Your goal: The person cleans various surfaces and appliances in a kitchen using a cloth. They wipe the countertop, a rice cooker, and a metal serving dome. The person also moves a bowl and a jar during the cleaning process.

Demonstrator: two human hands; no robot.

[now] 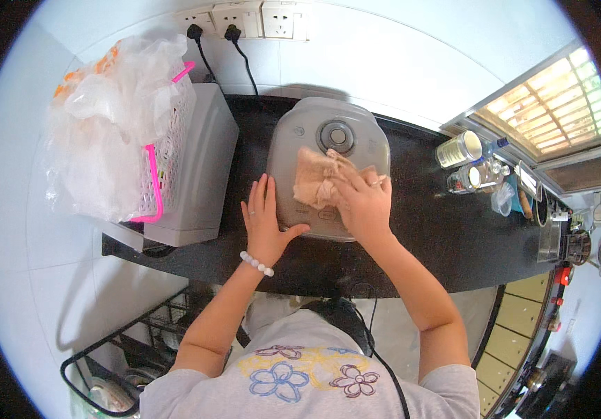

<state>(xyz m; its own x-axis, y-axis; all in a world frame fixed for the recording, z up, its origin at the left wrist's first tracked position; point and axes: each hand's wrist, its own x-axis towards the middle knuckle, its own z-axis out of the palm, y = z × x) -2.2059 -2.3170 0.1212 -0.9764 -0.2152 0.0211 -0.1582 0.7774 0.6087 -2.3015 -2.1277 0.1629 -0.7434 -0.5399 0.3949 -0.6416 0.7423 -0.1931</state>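
A grey rice cooker (pixel 287 157) with a round steam vent (pixel 337 136) on its lid stands on the black countertop (pixel 426 246). My right hand (pixel 366 201) grips a tan cloth (pixel 315 175), bunched under the fingers and pressed against the lid. The cloth covers the middle of the lid, below the vent. My left hand (pixel 265 217) rests against the cooker's left side, fingers spread and the thumb over its front left edge. A bracelet of white beads (pixel 256 263) circles my left wrist.
Left of the cooker is a grey box-shaped appliance (pixel 209 162), bearing a white plastic basket (pixel 177 141) heaped with plastic bags (pixel 109 131). Jars (pixel 460 149) and bottles line the right back by the window (pixel 557 105). Two plugs (pixel 232 33) sit in wall sockets. A black wire rack (pixel 122 335) stands lower left.
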